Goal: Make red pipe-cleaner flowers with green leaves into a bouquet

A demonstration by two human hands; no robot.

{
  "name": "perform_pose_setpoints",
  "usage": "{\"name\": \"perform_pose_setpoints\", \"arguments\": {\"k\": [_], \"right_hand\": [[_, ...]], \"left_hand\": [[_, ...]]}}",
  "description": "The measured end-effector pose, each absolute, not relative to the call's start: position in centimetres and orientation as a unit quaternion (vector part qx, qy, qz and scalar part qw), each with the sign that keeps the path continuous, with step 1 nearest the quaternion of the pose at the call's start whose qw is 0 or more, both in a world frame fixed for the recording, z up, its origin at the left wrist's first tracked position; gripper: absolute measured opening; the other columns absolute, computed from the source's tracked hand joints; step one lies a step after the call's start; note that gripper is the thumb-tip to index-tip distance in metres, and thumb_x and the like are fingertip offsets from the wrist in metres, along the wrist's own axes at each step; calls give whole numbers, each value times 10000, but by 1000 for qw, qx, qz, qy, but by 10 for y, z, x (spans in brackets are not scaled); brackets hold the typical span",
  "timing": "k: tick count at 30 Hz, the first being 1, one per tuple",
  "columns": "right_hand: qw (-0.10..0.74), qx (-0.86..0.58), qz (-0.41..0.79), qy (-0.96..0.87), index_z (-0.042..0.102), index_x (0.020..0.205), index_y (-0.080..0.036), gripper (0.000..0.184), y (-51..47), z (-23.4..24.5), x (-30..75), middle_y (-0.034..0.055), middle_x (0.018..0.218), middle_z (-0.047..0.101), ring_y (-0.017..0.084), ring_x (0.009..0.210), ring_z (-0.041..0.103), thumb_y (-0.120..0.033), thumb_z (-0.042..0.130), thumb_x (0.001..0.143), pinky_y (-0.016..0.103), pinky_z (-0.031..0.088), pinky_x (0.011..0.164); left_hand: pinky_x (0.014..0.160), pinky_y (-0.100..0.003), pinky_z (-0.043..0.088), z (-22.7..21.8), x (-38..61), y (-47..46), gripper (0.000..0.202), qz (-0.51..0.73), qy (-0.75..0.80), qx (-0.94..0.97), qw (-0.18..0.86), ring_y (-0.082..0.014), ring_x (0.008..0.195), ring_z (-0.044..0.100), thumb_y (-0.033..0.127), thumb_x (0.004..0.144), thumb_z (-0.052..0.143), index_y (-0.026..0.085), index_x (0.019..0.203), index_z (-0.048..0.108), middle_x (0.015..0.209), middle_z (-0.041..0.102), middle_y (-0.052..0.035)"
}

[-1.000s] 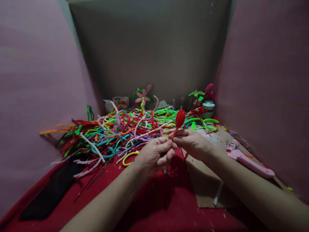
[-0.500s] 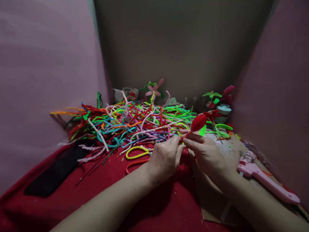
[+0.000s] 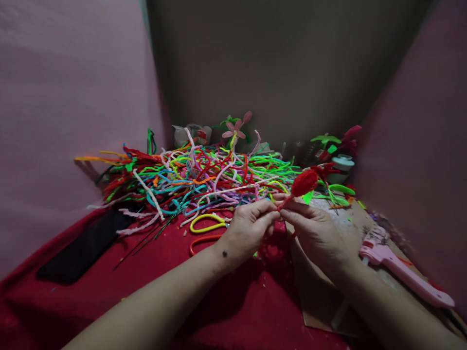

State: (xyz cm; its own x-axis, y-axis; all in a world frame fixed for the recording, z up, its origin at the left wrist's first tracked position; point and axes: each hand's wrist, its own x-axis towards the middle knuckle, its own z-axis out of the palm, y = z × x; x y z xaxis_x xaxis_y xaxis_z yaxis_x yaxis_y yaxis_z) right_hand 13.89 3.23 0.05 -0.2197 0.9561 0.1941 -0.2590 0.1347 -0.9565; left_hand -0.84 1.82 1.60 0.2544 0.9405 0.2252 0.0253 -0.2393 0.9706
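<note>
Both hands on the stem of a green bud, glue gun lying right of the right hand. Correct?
One fix: the bud is red, not green, as the head view shows. The left hand and right hand are both on its stem, and the glue gun lies right of the right hand.

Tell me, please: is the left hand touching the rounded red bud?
Apart: the head view shows a stretch of red stem between the left hand and the rounded red bud.

V. dim lt, shadowed cloth (image 3: pixel 272 311)
</note>
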Motion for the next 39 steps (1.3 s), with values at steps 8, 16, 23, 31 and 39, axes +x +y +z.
{"name": "perform_pose_setpoints", "arguments": {"k": [8,16,23,31,39], "right_hand": [[511,-316,621,-504,707,890,-226,228,31,1,139,42,943,688,198,864,600,-247,725,664,352,453,790],[496,-271,701,-435,674,942,-240,268,31,-3,136,-6,826,675,117,687,588,-216,714,678,303,451,753],[553,-284,676,-397,682,760,-180,102,29,-7,132,-2,732,650,114,632,556,-170,710,663,251,432,617],[564,-317,645,-406,699,768,-192,126,27,-7,131,19,827,679,161,782,592,-199,734,648,275,443,692],[532,-318,613,-490,705,893,-235,188,26,-4,135,21,941,696,197,901,597,-222,682,707,339,432,833]], "left_hand": [[342,-135,181,21,-18,21,177,393,333,502,695,-5,323,286,293,741,614,146,688,532,467,449,67],[307,-138,148,17,-23,26,162,325,269,461,780,2,309,170,301,792,558,140,777,552,474,389,83],[508,-195,389,12,-11,17,126,460,427,676,385,-96,524,510,278,794,537,170,784,600,650,582,-9],[705,-253,399,-9,-15,19,235,400,411,811,113,-169,735,547,184,850,414,195,974,613,803,598,-69],[541,-190,382,6,-11,15,168,483,413,706,313,-92,519,494,254,835,478,203,768,624,581,531,21]]}}
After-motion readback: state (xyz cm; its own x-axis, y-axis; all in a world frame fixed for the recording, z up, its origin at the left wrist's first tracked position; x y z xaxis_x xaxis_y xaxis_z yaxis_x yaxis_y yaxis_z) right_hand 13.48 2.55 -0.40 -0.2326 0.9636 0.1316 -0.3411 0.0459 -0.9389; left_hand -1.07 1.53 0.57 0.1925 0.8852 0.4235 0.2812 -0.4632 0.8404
